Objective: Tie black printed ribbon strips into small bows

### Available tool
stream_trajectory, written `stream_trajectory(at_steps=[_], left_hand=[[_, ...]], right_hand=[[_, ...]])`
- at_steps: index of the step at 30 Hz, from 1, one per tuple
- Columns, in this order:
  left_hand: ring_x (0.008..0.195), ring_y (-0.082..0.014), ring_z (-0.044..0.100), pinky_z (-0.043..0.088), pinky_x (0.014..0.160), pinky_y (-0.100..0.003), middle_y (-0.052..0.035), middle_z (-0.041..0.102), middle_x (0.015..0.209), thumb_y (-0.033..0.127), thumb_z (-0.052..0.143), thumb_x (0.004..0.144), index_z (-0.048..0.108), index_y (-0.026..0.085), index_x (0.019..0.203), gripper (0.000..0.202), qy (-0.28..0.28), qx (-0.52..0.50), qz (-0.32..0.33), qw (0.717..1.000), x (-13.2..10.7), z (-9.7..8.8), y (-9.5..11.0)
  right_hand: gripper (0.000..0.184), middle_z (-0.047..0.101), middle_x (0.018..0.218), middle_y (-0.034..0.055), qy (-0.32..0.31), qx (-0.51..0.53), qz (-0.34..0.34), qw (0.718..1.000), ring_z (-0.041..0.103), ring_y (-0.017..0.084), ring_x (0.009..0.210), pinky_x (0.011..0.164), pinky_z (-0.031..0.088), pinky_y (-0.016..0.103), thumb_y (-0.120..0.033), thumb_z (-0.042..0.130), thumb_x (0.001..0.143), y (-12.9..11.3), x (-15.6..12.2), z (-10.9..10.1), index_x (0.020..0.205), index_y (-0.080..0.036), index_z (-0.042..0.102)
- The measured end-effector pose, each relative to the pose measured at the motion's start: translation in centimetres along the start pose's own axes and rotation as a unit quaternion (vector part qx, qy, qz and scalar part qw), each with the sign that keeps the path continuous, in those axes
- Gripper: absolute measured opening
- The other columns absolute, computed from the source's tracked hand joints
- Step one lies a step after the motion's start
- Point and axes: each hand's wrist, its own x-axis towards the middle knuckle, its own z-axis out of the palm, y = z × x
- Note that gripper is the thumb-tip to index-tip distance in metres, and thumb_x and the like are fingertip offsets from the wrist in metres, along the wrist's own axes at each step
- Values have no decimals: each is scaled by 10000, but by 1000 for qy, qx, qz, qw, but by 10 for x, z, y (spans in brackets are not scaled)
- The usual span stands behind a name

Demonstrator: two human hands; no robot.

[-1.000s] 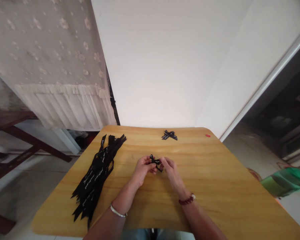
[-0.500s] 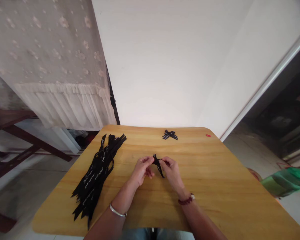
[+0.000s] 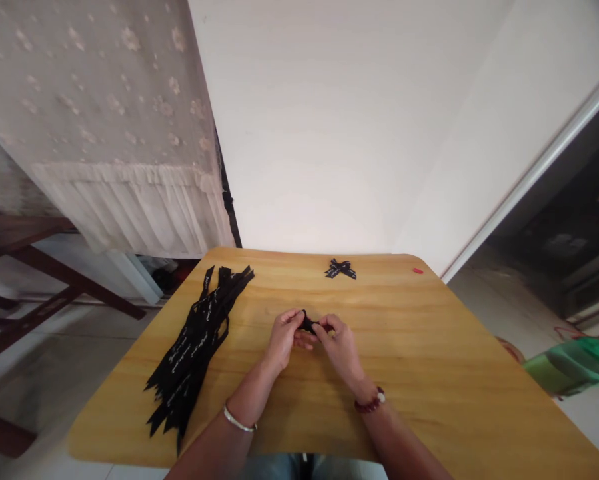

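Over the middle of the wooden table [image 3: 404, 373], a short length of black ribbon [image 3: 308, 323] is stretched between my two hands. My left hand [image 3: 286, 337] pinches its left end between thumb and forefinger, the other fingers curled loosely below. On the other side my right hand [image 3: 340, 343] grips the ribbon with thumb and fingertips. Part of the ribbon is hidden by my fingers. Farther back lies a black ribbon bow [image 3: 340, 269] with white lettering. To my left is a pile of black printed ribbon strips [image 3: 196, 347] with notched ends.
Near the far right corner lies a small red item [image 3: 418, 271]. A white wall [image 3: 319, 133] rises behind the table. A lace curtain [image 3: 129, 133] hangs at the left above a dark wooden chair or stool [image 3: 44, 273]. Beyond the right edge is a green translucent object [image 3: 569, 367].
The dangling tail of the ribbon no longer shows below my hands. My right fingers have moved slightly left, closer in on the ribbon, and my left fingers have spread a little underneath.
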Motion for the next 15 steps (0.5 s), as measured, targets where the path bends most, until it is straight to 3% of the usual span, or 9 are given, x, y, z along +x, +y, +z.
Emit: stream_trajectory(at_steps=[8,15], left_hand=[[414,-128,559,467,410,-254,29,547,562,434,595,624,464,161,683,308,23,14,12,1000,1,2,-5],[391,-160,566,444,390,-274,56,494,535,432,553,648,411,192,651,279,22,40,28,999,2,2,-4]], right_hand=[[131,502,570,-16,-8,-2,-36,999,471,121,529,506,353,217,-261,528,681,4,-1,3,571,-189,525],[200,477,510,-38,-38,31,-1,999,427,105,463,455,308,202,-302,472,736,-2,-3,0,567,-195,483]])
